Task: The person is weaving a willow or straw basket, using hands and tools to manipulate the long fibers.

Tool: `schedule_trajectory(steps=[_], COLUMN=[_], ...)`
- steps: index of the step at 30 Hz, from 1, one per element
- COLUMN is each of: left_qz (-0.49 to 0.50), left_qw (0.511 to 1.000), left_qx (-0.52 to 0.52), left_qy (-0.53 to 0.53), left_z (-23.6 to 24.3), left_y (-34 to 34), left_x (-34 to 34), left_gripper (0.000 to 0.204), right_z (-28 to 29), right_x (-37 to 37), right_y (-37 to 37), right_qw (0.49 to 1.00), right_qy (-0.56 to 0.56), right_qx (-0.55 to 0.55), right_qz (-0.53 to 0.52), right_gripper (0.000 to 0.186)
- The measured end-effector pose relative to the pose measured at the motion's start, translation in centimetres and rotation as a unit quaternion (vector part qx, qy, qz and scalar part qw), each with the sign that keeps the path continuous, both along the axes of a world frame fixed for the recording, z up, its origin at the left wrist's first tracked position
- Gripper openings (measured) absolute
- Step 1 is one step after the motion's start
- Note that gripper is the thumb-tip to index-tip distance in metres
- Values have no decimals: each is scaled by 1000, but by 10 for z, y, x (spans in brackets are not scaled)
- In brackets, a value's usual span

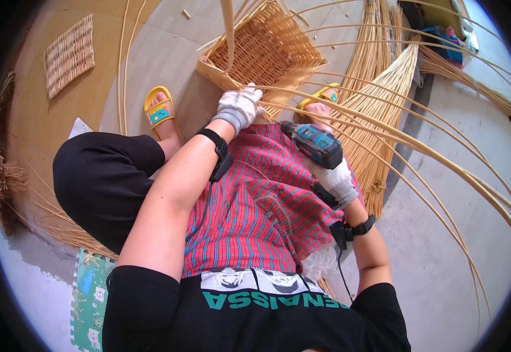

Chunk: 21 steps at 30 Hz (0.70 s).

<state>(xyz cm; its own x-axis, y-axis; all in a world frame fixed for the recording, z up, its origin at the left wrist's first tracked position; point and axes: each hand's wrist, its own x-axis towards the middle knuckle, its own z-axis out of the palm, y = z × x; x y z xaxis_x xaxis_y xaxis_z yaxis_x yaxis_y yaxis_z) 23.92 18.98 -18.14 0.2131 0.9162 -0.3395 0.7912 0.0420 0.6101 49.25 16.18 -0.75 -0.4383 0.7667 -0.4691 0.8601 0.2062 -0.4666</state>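
Note:
My left hand (239,107), in a white glove with a grey cuff, is closed on the near corner of a square woven wicker basket (258,50), where long pale rods (408,138) fan out to the right. My gloved right hand (331,179) grips a blue and black cordless drill (317,144), its front end just right of my left hand, below the basket. A red plaid cloth (243,199) covers my lap under both hands.
A woven square panel (69,56) lies at the upper left. Bundles of pale rods (375,88) lie to the right, near blue items (443,47). A green foam mat (88,299) is at the lower left. My feet in yellow slides (163,114) flank the basket.

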Motion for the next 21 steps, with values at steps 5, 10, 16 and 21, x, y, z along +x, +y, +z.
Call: schedule_trajectory(steps=[5, 10, 16, 21], left_qz=[3, 9, 6, 10], left_qw=[1000, 1000, 1000, 1000], left_qx=[9, 16, 14, 25], left_qy=[-7, -7, -16, -12], left_z=[-2, -2, -3, -2], left_y=[0, -1, 0, 0], left_x=[0, 0, 0, 1], left_gripper=[43, 42, 43, 43], right_z=[-1, 5, 6, 5], right_x=[0, -4, -7, -4], right_y=[2, 1, 1, 3], right_qw=[998, 999, 999, 1000], right_qy=[8, -9, -33, -13], right_qx=[33, -42, -21, -22], right_qz=[48, -27, -19, -14], right_gripper=[47, 47, 47, 47])
